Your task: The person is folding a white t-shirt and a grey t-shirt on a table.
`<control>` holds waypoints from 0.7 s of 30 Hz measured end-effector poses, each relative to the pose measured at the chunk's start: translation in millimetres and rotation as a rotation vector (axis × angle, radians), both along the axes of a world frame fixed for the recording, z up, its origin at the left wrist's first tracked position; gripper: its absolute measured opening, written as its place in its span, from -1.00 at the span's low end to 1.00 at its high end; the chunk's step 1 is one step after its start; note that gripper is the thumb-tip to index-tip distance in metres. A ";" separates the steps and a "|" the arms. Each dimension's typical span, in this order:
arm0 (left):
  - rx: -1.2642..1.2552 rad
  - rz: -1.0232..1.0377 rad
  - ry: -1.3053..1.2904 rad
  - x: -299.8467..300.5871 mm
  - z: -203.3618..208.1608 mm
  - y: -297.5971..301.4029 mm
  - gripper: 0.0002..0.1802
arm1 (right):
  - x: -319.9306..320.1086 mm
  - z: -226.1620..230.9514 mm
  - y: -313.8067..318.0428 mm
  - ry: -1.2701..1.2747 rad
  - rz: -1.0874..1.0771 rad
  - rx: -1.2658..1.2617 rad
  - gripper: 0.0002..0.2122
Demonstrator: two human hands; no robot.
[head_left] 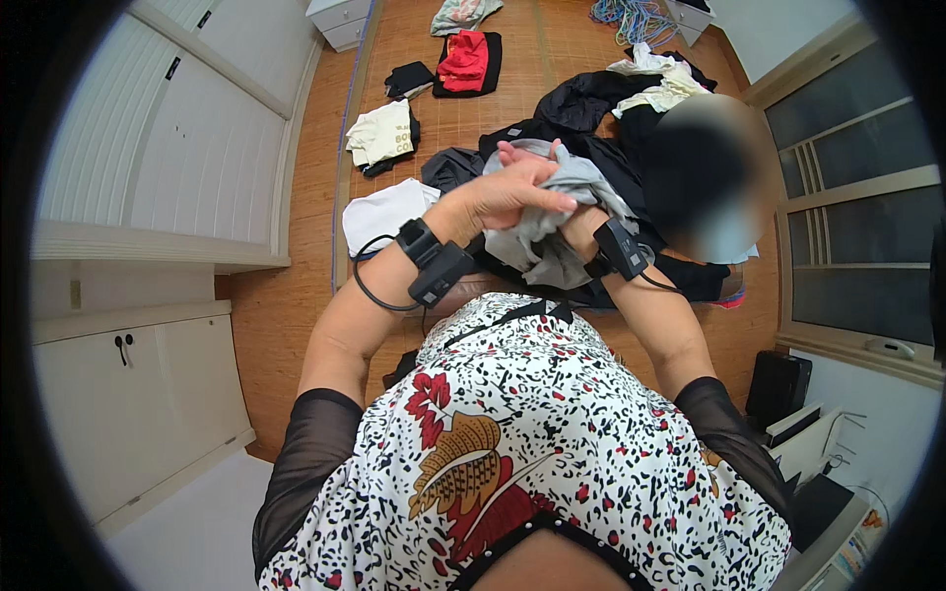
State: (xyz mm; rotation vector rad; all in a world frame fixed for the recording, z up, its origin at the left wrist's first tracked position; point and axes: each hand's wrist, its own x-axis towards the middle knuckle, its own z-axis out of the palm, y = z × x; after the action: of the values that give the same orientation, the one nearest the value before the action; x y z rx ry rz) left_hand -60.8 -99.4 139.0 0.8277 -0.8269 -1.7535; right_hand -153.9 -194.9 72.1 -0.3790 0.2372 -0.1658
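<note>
A soft grey garment (567, 177) is bunched up in front of me, above a brown padded edge. My left hand (507, 194) grips it from the left, the thumb stretched across the fabric. Most of my right hand (532, 150) is covered by the garment; its wrist enters the cloth from the right and some fingertips show beyond the upper edge. Both hands are close together. Behind and around the garment lies a heap of black clothes (581, 103). A folded white garment (389, 215) lies just left of my left wrist.
Folded cream (379, 135), black (409, 79) and red (466, 61) clothes lie on the mat at the far left. Another person (705, 177) is close on the right, beside pale clothes (660, 84). Coloured hangers (639, 18) lie at the back. White cabinets (138, 384) line the left wall.
</note>
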 end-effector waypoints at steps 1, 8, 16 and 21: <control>-0.007 0.041 -0.009 4.2 -0.1 -1.1 -0.46 | 3.0 -5.9 -3.9 -0.079 0.030 0.035 -0.36; 0.084 0.434 -0.107 63.0 -17.4 -6.3 -0.72 | -5.9 -22.2 9.7 0.473 -0.111 -0.244 -0.72; 0.115 0.189 -0.383 54.7 -64.6 25.7 -0.36 | -13.4 24.3 -4.5 0.443 -0.215 -0.200 -0.80; -0.180 0.257 -0.725 27.2 -83.9 10.2 -0.44 | 2.8 10.6 5.7 0.230 -0.168 -0.109 -0.85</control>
State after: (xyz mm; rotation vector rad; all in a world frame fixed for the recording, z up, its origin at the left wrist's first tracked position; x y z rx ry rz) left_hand -33.5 -89.2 55.1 1.4051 -1.2568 -1.1226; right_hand -151.1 -189.2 82.7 -0.4874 0.4887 -0.3021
